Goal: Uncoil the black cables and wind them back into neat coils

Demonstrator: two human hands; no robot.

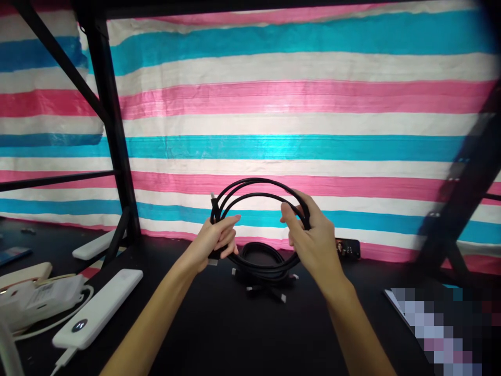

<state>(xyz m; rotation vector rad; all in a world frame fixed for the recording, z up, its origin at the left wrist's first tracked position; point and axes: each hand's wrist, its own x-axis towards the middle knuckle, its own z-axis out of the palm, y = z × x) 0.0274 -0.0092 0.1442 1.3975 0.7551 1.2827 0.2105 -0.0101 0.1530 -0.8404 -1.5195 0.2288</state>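
A black cable [256, 180] is looped into a coil and held up between both hands, above the black tabletop. My left hand [217, 237] is closed round the coil's left side, where one metal-tipped plug [213, 201] sticks up and another connector [213, 258] pokes out below the fingers. On the coil's right side, my right hand [311, 230] grips the loops with the thumb raised in front. Behind and below, more coiled black cable [262, 246] lies on the table, with several plugs [282, 298] towards me; the held loops partly cover it.
A white power bank [102, 308] with a plugged-in lead lies at left, beside a white power strip [47, 300]. A phone [352, 249] rests behind my right hand. A pixelated flat object [430, 324] is at right. Black frame posts [113, 130] stand before a striped sheet [293, 125].
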